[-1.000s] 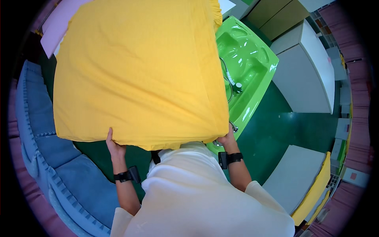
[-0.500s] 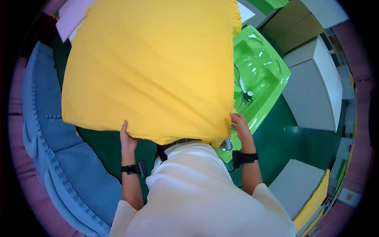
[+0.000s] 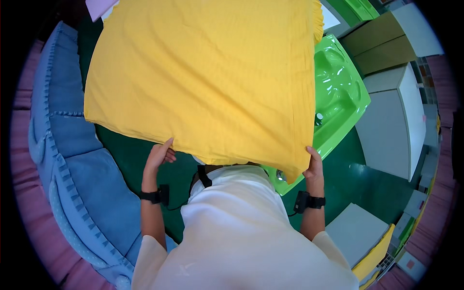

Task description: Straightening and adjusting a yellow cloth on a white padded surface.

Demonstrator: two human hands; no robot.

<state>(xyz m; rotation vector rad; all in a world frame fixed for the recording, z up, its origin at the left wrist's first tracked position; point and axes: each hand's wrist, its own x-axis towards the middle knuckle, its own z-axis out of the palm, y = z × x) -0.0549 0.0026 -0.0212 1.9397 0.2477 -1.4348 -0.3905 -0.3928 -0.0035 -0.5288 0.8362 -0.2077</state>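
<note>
A large yellow cloth sheet (image 3: pixel 208 82) hangs spread out in front of me, its near hem close to my waist. My right hand (image 3: pixel 314 166) grips its near right corner area, thumb on top and the other fingers mostly hidden. At the hem on the left is my left hand (image 3: pixel 160 154); one digit touches the cloth edge, while the other fingers are apart from it, loosely bent outside the cloth. Whatever lies under the sheet is hidden. Part of a glossy green basin tub (image 3: pixel 343 101) shows beyond the right edge, with a dark-ended fitting (image 3: pixel 318 119) inside.
A blue padded sofa (image 3: pixel 104 193) curves along the left. White cabinets (image 3: pixel 386 125) and a brown panel (image 3: pixel 379 41) stand at the right. A grey-white board (image 3: pixel 357 232) with yellow cloth (image 3: pixel 374 251) lies lower right. The floor (image 3: pixel 116 150) is dark green. Pink drapes (image 3: pixel 53 232) ring the scene.
The sheet has shifted right in view, covering more of the tub. My right hand has moved right and closed on its edge. My left hand's fingers have come out from the hem.
</note>
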